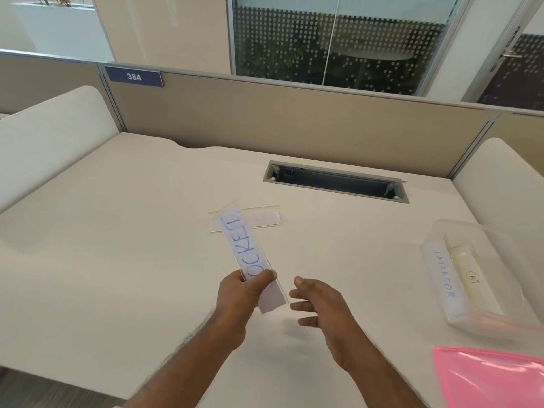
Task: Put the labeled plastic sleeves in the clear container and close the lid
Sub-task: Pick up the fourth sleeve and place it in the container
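- Holding one labeled sleeve: left hand pinches its near end between thumb and fingers, blue writing facing up; far end angles away over the desk. Judged lifted for carrying to the clear container, well to the right of it.
- Second sleeve lies flat on the desk, left of the container and farther back, partly behind the held sleeve's tip; whether the two touch cannot be told.
- Right hand hovers between held sleeve and container, fingers spread loosely, gripping nothing; probably ready to take the sleeve or steady it.
- Container is open, near the desk's right edge; inside lie a strip marked LABRADOR and one marked CAT, side by side lengthwise.
- Pink lid rests nearer than the container, off it. Closing not yet possible: two sleeves outstanding.
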Tool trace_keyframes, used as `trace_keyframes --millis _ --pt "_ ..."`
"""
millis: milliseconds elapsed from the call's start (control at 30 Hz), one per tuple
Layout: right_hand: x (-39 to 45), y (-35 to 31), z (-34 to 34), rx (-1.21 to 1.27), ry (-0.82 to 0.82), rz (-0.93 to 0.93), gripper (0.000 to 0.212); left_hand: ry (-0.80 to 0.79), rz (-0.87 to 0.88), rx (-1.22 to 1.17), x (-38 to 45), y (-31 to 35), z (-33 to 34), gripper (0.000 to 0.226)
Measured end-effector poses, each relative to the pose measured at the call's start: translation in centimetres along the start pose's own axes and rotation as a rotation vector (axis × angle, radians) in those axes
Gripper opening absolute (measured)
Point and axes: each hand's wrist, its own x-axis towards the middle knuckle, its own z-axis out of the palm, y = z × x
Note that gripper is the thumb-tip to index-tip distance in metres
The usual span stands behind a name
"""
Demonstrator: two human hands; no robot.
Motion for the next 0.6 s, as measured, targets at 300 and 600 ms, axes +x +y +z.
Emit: trace_keyframes --millis 300,600 --pt "0.9 -0.7 -2.6 -0.323 0.153 -0.377 0.059 -0.012 0.175 0.492 0.4 0.0 -2.3 0.033" --pt "0.8 -1.3 -4.7 -0.828 0.009 -0.557 0.101 -0.088 0.397 0.920 0.7 0.9 -3.6 0.034"
